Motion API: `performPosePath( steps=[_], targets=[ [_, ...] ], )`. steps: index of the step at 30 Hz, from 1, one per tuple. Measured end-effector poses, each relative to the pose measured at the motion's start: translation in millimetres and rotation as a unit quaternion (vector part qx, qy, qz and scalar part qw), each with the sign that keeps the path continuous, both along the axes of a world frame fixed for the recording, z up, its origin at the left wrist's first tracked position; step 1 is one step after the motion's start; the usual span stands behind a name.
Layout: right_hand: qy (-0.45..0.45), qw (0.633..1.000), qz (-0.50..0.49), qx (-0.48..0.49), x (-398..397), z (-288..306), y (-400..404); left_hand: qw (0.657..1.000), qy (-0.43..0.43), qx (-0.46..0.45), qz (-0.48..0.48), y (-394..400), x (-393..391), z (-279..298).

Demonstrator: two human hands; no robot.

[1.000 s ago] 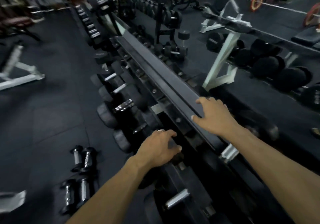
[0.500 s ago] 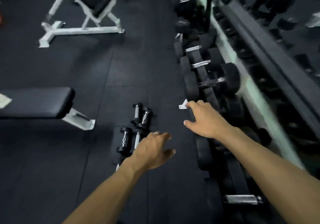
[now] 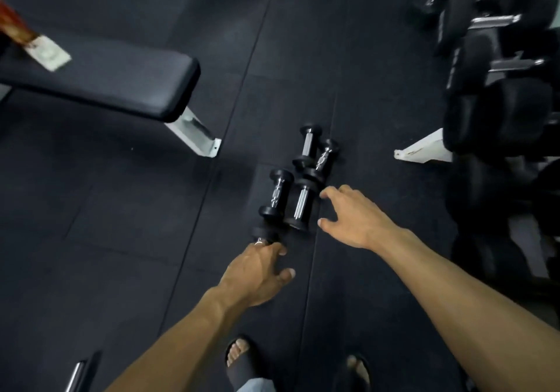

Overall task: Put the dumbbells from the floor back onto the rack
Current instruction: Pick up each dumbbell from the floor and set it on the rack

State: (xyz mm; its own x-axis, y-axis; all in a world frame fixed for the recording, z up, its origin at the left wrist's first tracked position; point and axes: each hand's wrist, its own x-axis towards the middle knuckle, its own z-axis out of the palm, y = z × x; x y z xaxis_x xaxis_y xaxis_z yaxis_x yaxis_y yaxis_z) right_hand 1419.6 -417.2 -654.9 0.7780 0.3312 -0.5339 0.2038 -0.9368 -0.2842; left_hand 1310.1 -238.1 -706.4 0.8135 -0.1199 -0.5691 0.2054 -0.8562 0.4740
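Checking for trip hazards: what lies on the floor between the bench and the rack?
In the head view, small dumbbells lie between bench and rack.

Both bare arms reach forward and down from the bottom edge. Left hand (image 3: 257, 273) palm down, fingers loosely bent, thumb out to the right, ring on one finger, fingertips low, holding nothing visible. Right hand (image 3: 354, 216) further forward, palm down, fingers spread and relaxed, thumb apart, holding nothing. Forearms angle inward. Sandalled feet below.
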Motion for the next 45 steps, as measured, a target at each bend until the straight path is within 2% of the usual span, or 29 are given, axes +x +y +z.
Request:
performPosePath(
  steps=[9, 16, 23, 27, 31, 38, 45],
  targets=[
    [0.086, 0.993, 0.077, 0.013, 14.0, -205.9, 60.2, 0.990, 0.096, -0.022, 0.106, 27.3, -15.7, -182.0],
    [0.105, 0.989, 0.101, 0.015, 37.5, -361.6, 95.0, 0.988, 0.089, 0.056, 0.116, 57.0, -6.5, -341.3],
    [0.118, 0.985, 0.125, 0.017, 34.9, -466.8, 118.4, 0.976, 0.088, 0.016, 0.199, 74.5, -12.9, -450.6],
    [0.103, 0.987, 0.104, 0.071, 30.0, -498.7, 118.2, 0.972, 0.105, -0.039, 0.208, 69.8, -16.8, -482.1],
    [0.072, 0.987, 0.097, 0.107, 30.1, -510.5, 115.2, 0.973, 0.115, -0.031, 0.199, 71.5, -16.7, -493.9],
    [0.068, 0.986, 0.083, 0.129, 28.1, -511.8, 111.0, 0.964, 0.135, -0.066, 0.220, 70.4, -12.0, -488.3],
    [0.063, 0.986, 0.068, 0.141, 19.6, -487.8, 95.2, 0.969, 0.139, -0.063, 0.192, 65.9, -14.2, -465.2]
  ],
)
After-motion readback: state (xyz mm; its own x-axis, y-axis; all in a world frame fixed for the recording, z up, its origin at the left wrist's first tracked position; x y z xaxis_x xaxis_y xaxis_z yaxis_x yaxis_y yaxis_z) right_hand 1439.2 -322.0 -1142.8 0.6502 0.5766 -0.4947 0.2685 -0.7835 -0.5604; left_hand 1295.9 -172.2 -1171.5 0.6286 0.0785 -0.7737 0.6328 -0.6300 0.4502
